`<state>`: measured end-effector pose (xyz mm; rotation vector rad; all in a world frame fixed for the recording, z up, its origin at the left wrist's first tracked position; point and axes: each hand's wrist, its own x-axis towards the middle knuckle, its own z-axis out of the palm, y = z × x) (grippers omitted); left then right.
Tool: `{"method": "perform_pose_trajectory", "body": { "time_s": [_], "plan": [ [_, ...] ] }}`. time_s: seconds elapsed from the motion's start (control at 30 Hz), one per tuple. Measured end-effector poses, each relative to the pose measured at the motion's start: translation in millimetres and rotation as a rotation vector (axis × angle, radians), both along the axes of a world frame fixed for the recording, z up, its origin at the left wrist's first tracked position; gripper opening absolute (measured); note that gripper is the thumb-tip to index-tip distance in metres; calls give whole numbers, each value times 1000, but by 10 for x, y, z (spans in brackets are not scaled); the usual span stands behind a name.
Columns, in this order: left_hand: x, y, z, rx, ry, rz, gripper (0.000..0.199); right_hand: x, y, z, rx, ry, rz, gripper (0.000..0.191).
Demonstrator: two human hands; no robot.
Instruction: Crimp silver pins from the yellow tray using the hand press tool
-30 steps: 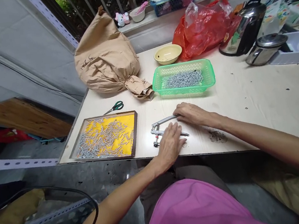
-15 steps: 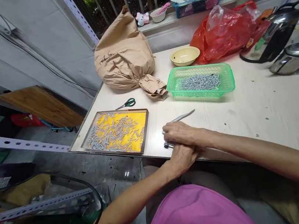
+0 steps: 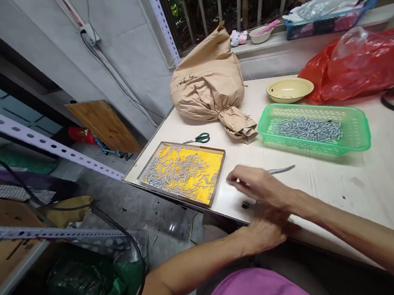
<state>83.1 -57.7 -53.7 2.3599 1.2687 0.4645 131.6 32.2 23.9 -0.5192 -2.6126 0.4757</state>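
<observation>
My left hand [image 3: 269, 229] is closed at the table's front edge, its fingers largely hidden beneath my right wrist. A small metal tool with a dark round end [image 3: 245, 204] sticks out beside it, apparently in its grip. Above it, my right hand [image 3: 257, 183] reaches toward the shallow tray [image 3: 220, 176], fingers bent and tips drawn together; anything between them is too small to make out. Many small screws [image 3: 181, 169] lie on the tray's yellow bottom. Behind my right hand, a thin curved metal strip [image 3: 282, 169] rests on the table.
A green plastic basket [image 3: 358, 132] of similar screws stands at the right, with a yellow bowl [image 3: 289, 89] behind it. Beyond the tray are green-handled scissors [image 3: 202, 138] and a brown paper sack [image 3: 206, 82]. A red plastic bag [image 3: 357, 66] lies at the back right.
My right hand has lifted off my left and moved toward the tray. The metal strip is more exposed. My view has swung left, so the scene sits farther right.
</observation>
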Motion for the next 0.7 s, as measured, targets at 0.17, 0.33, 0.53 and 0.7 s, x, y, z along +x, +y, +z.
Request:
{"method": "perform_pose_trajectory", "body": {
  "time_s": [0.17,0.33,0.53,0.7],
  "plan": [
    [-430,-3,444,309,-70,159,33,526,378,424,201,426,-398,8],
    [-1388,166,653,300,136,703,24,1298,1045,191,277,154,-683,27],
    [-2083,331,535,84,384,793,21,1503,919,-235,120,-44,-645,42],
    [-2090,333,465,139,450,703,22,1330,402,-312,22,6,-501,34]
  ]
}}
